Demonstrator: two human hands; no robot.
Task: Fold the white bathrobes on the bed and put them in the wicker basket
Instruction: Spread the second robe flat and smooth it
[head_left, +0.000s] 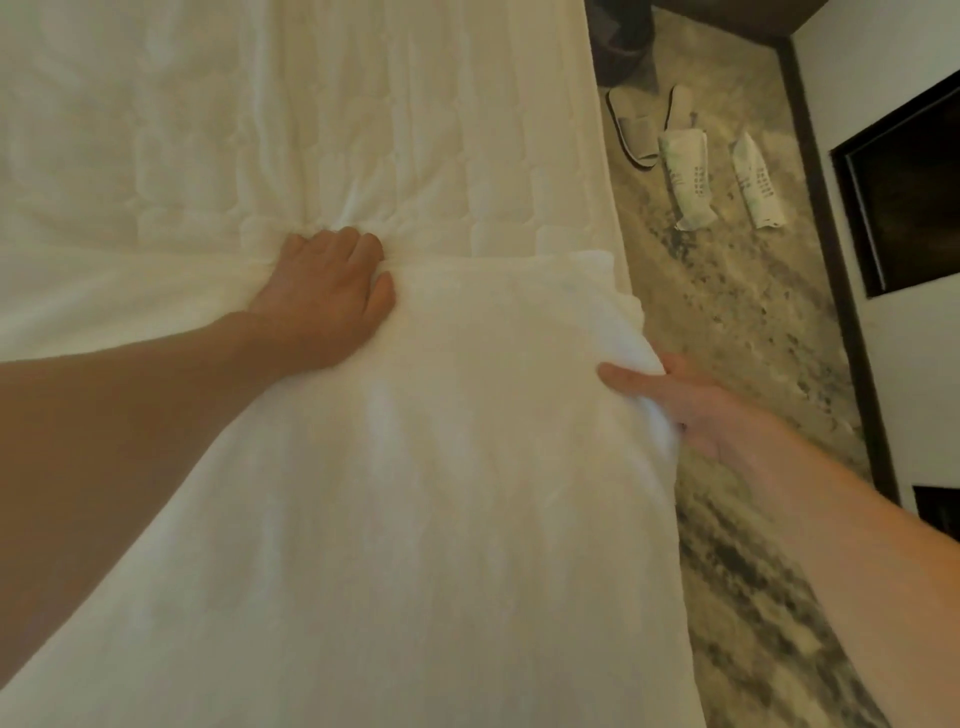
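A white bathrobe (441, 467) lies spread over the near part of the bed (260, 130), reaching its right edge. My left hand (324, 296) lies on the robe's far edge with fingers curled, bunching the cloth there. My right hand (691, 405) is at the robe's right edge over the side of the bed, thumb on top and fingers underneath, pinching the fabric. The wicker basket is not in view.
Right of the bed is a mottled carpet floor (753, 338). On it lie a pair of grey slippers (641, 124) and two wrapped packets (688, 182). A dark bin (621, 41) stands at the back. A white wall with dark panels (904, 208) runs along the right.
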